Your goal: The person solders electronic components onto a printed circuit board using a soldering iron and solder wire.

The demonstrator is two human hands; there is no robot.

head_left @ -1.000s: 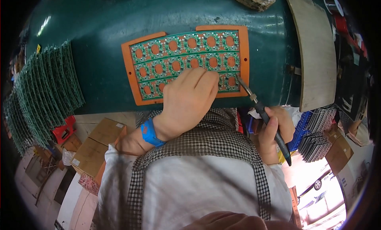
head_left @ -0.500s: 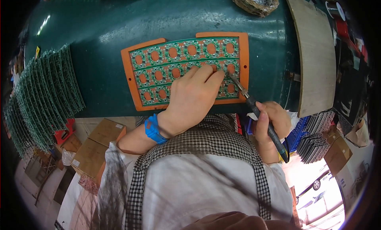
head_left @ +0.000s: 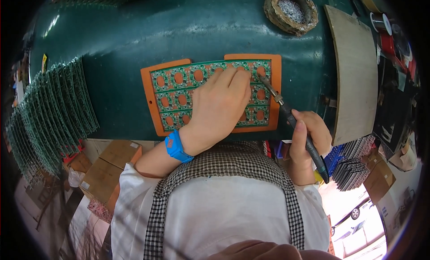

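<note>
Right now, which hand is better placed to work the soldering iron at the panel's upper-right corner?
Likely the right hand: it grips the soldering iron, whose tip is near that corner of the circuit-board panel. The left hand lies over the panel's middle, its grip partly hidden.

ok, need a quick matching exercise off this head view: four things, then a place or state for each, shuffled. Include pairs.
Things
1. soldering iron
2. blue wristwatch
3. circuit-board panel
4. rough-rimmed round dish

Places and states
A. set in the orange frame
B. holds silvery-grey material
C. gripped in the right hand
D. strapped round the left wrist

Pairs: 1-C, 2-D, 3-A, 4-B
</note>
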